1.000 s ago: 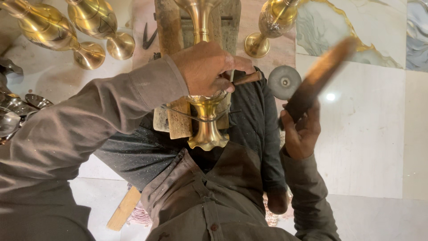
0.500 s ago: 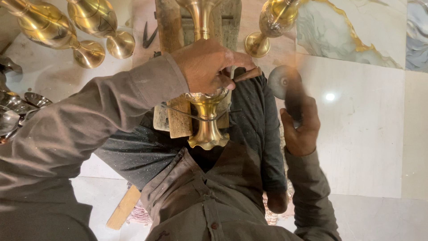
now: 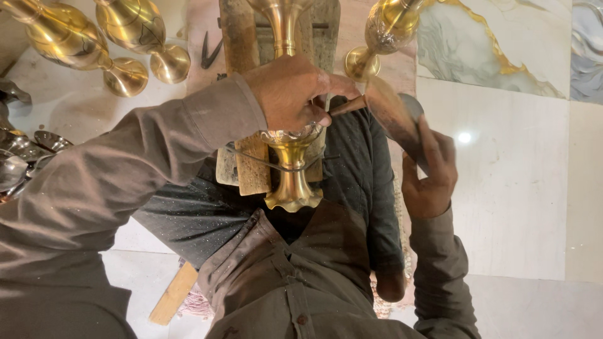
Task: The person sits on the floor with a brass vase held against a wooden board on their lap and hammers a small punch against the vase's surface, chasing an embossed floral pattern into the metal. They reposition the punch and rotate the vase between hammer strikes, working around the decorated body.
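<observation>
- While the brass vase [image 3: 291,169] lay across the worn wooden block [image 3: 251,166] over the person's lap, the left hand [image 3: 290,94] was closed over the vase's body, pinching a thin chisel [image 3: 347,105] whose tip met the metal just above the vase's flared foot.
- To the right of the vase, the right hand [image 3: 432,179] was wrapped tightly around a wooden mallet [image 3: 396,119], blurred by motion and close to the chisel's free end.
- A wire loop circled the vase's stem just below the left hand, seemingly tying it to the block.
- Beyond the vase, several more brass vases [image 3: 135,37] lay on the marble floor [image 3: 515,188], and a pile of shiny metal bowls [image 3: 25,157] sat well to its left.
- Risk, as I judged it: a glancing blow could skid the chisel across the polished surface and scar it, because the tool was held only by fingertips on a curved wall.
- The mallet could also strike the left hand's knuckles, which sat just beside the chisel's end.
- If the wire loop slackened, the vase could roll on the block and spoil the line being cut.
</observation>
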A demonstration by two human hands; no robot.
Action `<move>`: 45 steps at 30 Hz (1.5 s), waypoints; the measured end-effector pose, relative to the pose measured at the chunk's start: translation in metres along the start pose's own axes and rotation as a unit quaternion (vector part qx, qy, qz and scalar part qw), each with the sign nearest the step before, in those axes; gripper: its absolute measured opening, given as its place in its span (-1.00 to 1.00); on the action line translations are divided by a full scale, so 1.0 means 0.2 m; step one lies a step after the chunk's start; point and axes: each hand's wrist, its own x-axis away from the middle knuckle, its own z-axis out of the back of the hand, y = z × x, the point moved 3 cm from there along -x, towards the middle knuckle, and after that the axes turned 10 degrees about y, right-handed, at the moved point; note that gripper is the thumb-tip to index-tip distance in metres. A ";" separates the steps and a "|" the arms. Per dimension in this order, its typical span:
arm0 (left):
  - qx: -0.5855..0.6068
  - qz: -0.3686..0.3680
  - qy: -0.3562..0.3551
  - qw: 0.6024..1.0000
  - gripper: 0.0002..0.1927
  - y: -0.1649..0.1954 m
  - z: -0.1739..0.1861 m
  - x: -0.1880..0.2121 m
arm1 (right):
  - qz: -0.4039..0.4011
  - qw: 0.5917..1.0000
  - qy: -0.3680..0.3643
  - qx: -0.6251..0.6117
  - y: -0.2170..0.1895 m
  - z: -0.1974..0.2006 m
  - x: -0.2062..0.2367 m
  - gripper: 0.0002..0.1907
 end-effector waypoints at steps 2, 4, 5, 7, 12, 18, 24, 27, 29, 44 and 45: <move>-0.003 0.019 -0.010 1.000 -0.31 -0.01 0.01 0.00 | -0.174 0.950 0.052 -0.253 0.05 -0.01 0.01 -0.37; 0.004 0.019 -0.006 1.000 -0.33 0.00 0.01 0.00 | -0.169 0.953 0.044 -0.247 0.07 -0.02 0.02 -0.36; 0.009 0.009 0.003 1.000 -0.34 0.00 0.02 0.00 | -0.077 0.990 0.012 -0.117 0.06 -0.01 0.01 -0.34; 0.013 0.017 -0.002 1.000 -0.34 0.00 0.02 0.00 | -0.047 0.994 0.005 -0.099 0.06 -0.01 0.01 -0.34; 0.016 0.020 -0.004 1.000 -0.36 0.01 0.03 0.00 | -0.092 0.993 -0.016 -0.069 0.07 -0.01 0.02 -0.50; -0.016 -0.005 -0.003 1.000 -0.34 0.00 0.01 -0.01 | -0.243 0.874 0.075 -0.414 0.04 -0.02 0.00 -0.37; 0.015 0.023 -0.010 1.000 -0.33 -0.01 0.02 -0.01 | -0.228 0.899 0.060 -0.369 0.06 -0.04 0.00 -0.39; 0.010 0.027 -0.017 0.999 -0.34 -0.01 0.02 -0.01 | 0.015 0.999 -0.029 0.015 0.06 -0.04 0.01 -0.32; 0.011 0.042 -0.019 0.999 -0.35 -0.01 0.02 -0.01 | -0.097 0.983 0.021 -0.155 0.10 -0.04 0.03 -0.42; 0.006 0.050 -0.026 0.998 -0.33 -0.01 0.03 -0.01 | -0.169 0.961 0.030 -0.215 0.16 -0.05 0.06 -0.32; 0.012 0.042 -0.018 0.999 -0.34 -0.01 0.03 -0.01 | -0.255 0.906 0.049 -0.333 0.20 -0.06 0.07 -0.35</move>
